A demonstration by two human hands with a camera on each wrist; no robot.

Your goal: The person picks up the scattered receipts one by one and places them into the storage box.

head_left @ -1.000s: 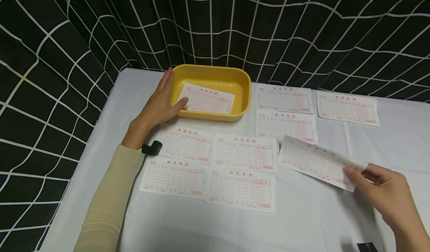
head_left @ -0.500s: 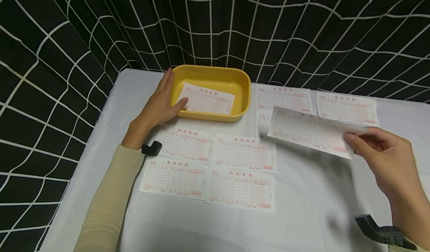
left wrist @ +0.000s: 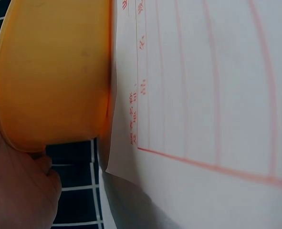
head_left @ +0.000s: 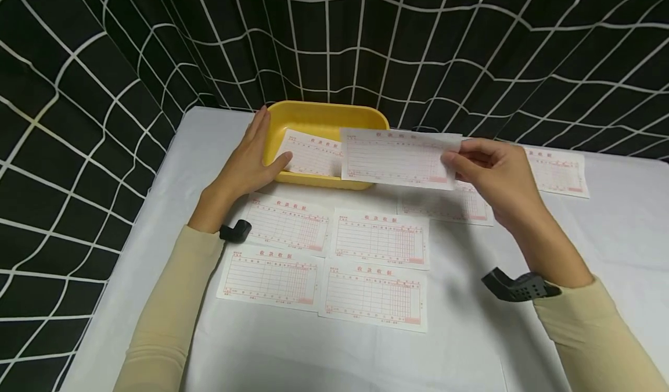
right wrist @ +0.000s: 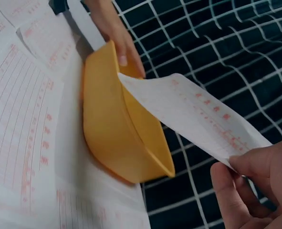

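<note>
A yellow plastic basin (head_left: 366, 111) stands at the back of the table, with a receipt slip (head_left: 310, 155) lying inside. At its left end, my left hand (head_left: 244, 162) holds the wall, fingers along the outside and thumb over the rim. My right hand (head_left: 493, 177) pinches another receipt slip (head_left: 394, 159) by its right end, between thumb and fingers. That slip hangs in the air, its left part overlapping the basin's right side in the head view. In the right wrist view the held slip (right wrist: 193, 109) bows, with its far end at the basin's rim (right wrist: 114, 64).
Several printed receipt slips (head_left: 373, 296) lie in rows on the white tablecloth (head_left: 460, 345) in front of the basin. One slip (head_left: 561, 171) lies at the back right; another (head_left: 473, 203) is partly under the right hand's slip. A black curtain with white grid lines (head_left: 418, 43) rises behind.
My right hand has lifted the receipt slip off the right side of the table and carried it left and back to the basin. The left hand has stayed put.
</note>
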